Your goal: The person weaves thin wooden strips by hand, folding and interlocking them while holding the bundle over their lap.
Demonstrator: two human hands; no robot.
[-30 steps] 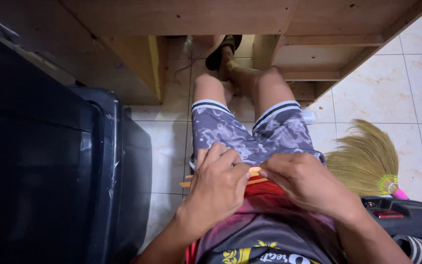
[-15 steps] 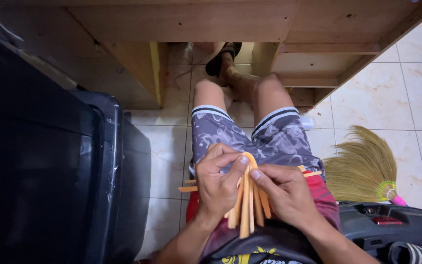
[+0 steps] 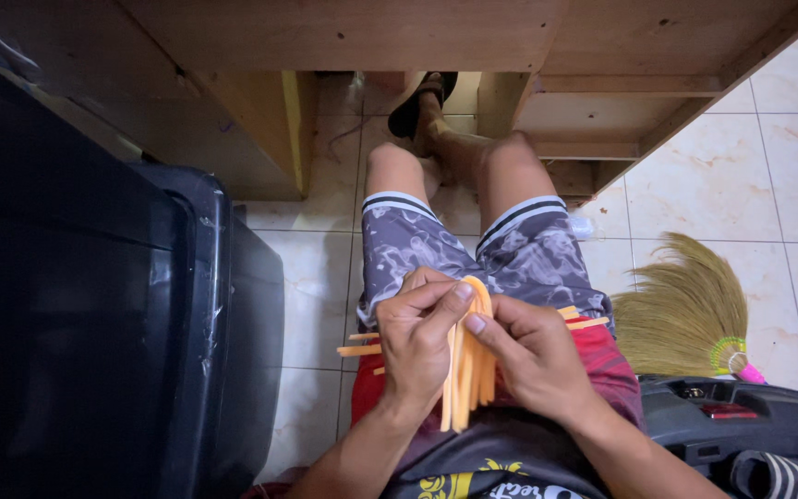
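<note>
White floor tiles [image 3: 695, 194] below (broom [image 3: 681, 314] alongside), left hand [image 3: 415, 344] and right hand [image 3: 528, 356] both pinching looped orange strips [image 3: 468, 370].

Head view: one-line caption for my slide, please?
Seated person's left hand and right hand pinch looped orange strips over the lap, broom alongside.

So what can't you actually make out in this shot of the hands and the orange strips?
Head view:
- Orange strips: count unclear; they overlap, and the left hand and right hand cover parts.
- Black bin: cut off by the left edge.
- Broom: handle hidden behind a black object.
</note>
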